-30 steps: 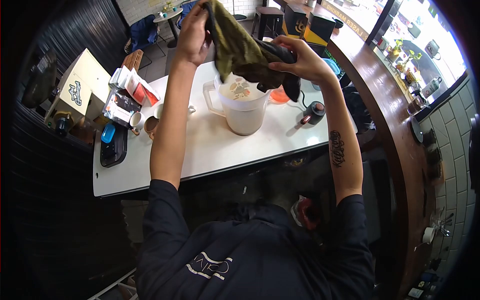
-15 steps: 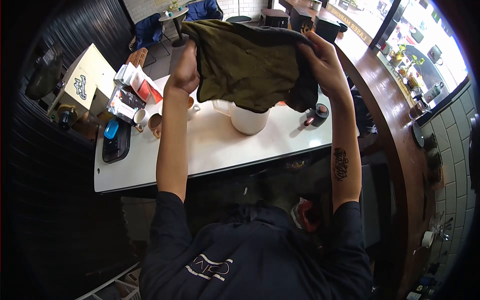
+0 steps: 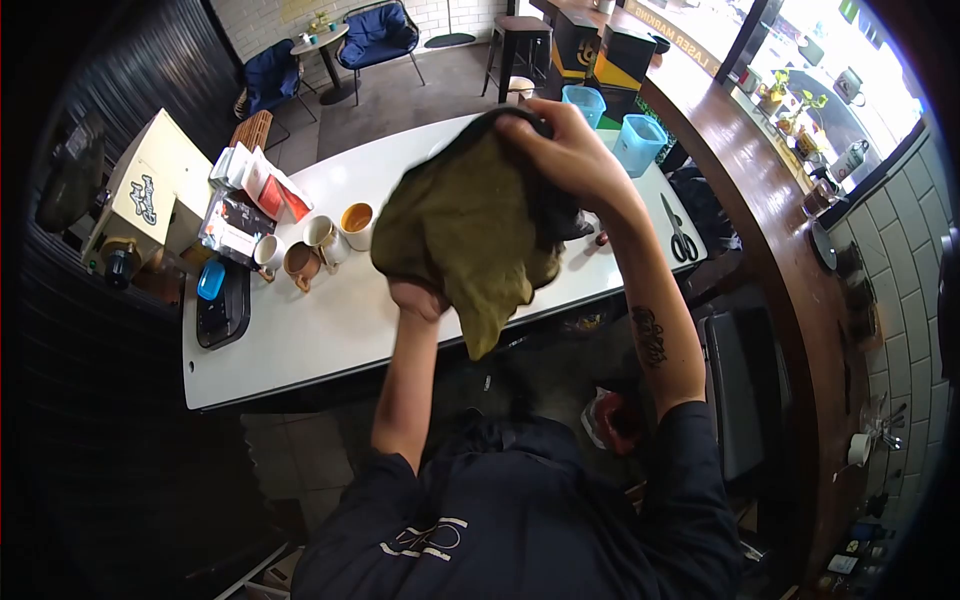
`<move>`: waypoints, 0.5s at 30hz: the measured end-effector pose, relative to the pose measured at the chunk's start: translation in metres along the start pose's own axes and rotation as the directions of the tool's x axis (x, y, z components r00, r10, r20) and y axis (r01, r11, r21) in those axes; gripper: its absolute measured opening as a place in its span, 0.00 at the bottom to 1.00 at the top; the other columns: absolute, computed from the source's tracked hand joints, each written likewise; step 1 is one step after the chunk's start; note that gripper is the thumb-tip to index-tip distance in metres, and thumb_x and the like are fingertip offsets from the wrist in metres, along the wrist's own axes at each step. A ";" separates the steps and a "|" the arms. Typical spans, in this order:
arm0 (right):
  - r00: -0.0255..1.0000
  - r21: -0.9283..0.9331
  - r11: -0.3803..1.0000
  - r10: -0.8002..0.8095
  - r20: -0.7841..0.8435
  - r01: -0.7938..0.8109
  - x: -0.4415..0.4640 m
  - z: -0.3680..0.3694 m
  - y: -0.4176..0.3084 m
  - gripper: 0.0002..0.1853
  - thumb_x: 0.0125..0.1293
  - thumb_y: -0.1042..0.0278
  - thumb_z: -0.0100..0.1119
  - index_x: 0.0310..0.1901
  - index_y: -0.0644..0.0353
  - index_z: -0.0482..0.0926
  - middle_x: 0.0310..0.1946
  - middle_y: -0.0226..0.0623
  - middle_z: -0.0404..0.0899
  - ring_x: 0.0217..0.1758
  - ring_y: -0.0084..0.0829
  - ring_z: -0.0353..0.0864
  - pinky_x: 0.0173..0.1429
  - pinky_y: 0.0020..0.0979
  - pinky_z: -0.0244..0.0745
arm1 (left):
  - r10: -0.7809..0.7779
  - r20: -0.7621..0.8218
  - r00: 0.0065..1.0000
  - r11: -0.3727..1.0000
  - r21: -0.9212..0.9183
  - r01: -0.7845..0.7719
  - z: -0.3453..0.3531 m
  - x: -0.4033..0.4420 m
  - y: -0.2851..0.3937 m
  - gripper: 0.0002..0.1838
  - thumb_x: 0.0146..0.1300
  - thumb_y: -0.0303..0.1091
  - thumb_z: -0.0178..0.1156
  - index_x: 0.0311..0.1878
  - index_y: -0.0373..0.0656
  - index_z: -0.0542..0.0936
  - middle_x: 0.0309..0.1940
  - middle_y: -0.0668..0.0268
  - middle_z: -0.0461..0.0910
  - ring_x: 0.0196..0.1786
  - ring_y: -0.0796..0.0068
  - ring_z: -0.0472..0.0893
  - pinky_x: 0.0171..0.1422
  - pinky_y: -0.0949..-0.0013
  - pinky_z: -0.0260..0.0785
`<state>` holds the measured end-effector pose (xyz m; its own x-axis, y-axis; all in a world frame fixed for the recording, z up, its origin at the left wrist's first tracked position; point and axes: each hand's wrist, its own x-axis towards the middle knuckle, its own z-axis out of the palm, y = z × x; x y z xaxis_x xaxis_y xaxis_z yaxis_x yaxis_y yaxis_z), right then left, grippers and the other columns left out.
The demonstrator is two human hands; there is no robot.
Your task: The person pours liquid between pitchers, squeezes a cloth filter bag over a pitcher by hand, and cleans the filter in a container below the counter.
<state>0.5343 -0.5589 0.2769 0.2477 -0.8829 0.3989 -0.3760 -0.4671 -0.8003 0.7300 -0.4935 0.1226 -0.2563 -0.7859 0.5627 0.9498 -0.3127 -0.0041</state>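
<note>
An olive-green cloth [image 3: 465, 220] with dark edges hangs crumpled above the table, one corner drooping past the table's front edge. My right hand [image 3: 572, 158] pinches it at the top, thumb on the near side. Lower on the left, my left hand [image 3: 418, 298] is closed at the cloth's edge, most of its fingers covered by the fabric. Behind the cloth, part of the tabletop is hidden. Several mugs, among them a brown mug [image 3: 301, 263] and an orange-lined cup [image 3: 357, 224], stand left of the cloth.
On the white table [image 3: 290, 355] are black scissors [image 3: 680, 235], a blue container [image 3: 638, 145], a black scale [image 3: 224, 310] and packets [image 3: 270, 190]. A cream grinder-like machine [image 3: 150, 195] stands left. A wooden counter [image 3: 735, 190] runs along the right.
The cloth, stretched between both hands before, is now bunched and turned. My left hand has come down and right; my right hand has moved left. The view has shifted, showing more of the table.
</note>
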 end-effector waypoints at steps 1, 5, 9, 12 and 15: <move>1.000 -0.003 1.000 0.003 -0.002 -0.003 -0.001 -0.001 0.000 0.15 0.67 0.61 0.57 0.42 0.69 0.77 0.29 0.29 0.77 0.34 0.16 0.72 0.38 0.21 0.69 | 0.060 -0.194 0.979 0.997 -0.028 -0.066 -0.002 -0.009 -0.013 0.32 0.73 0.51 0.37 0.73 0.42 0.54 0.74 0.55 0.54 0.74 0.53 0.56 0.77 0.47 0.47; 0.914 0.128 0.984 0.062 0.401 -0.123 -0.008 -0.012 -0.007 0.17 0.55 0.80 0.52 0.49 0.66 0.75 0.36 0.30 0.78 0.41 0.17 0.75 0.47 0.19 0.71 | 0.052 -0.162 0.985 0.998 -0.031 -0.058 -0.004 -0.044 -0.033 0.31 0.73 0.49 0.42 0.72 0.40 0.57 0.71 0.53 0.58 0.71 0.53 0.62 0.73 0.47 0.56; 0.917 0.271 0.960 -0.041 0.397 -0.074 -0.018 -0.011 0.001 0.18 0.55 0.82 0.45 0.48 0.67 0.76 0.37 0.31 0.79 0.41 0.16 0.75 0.49 0.22 0.72 | 0.149 -0.171 0.974 0.950 0.298 -0.093 0.005 -0.053 -0.013 0.31 0.70 0.49 0.49 0.70 0.39 0.60 0.69 0.52 0.62 0.68 0.53 0.66 0.69 0.48 0.64; 0.864 0.156 0.981 -0.176 0.471 0.115 -0.030 0.005 0.001 0.16 0.58 0.82 0.42 0.44 0.69 0.77 0.35 0.34 0.80 0.41 0.19 0.77 0.49 0.25 0.74 | 0.218 -0.123 0.968 0.318 0.947 0.049 -0.023 -0.068 0.021 0.30 0.66 0.44 0.57 0.66 0.39 0.64 0.65 0.53 0.67 0.63 0.59 0.72 0.65 0.55 0.69; 0.890 0.099 0.994 -0.082 0.448 0.041 -0.050 0.028 -0.014 0.14 0.59 0.81 0.45 0.45 0.67 0.77 0.34 0.39 0.81 0.43 0.27 0.80 0.49 0.29 0.74 | -0.201 0.377 0.904 -0.733 0.554 -0.394 0.036 -0.029 0.027 0.19 0.57 0.34 0.62 0.52 0.41 0.76 0.44 0.63 0.80 0.46 0.79 0.79 0.46 0.74 0.70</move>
<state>0.5523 -0.5065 0.2555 0.6515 -0.7262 0.2196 -0.2756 -0.4963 -0.8233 0.7694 -0.4596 0.1355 -0.3549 -0.4468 0.8212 -0.4961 0.8345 0.2397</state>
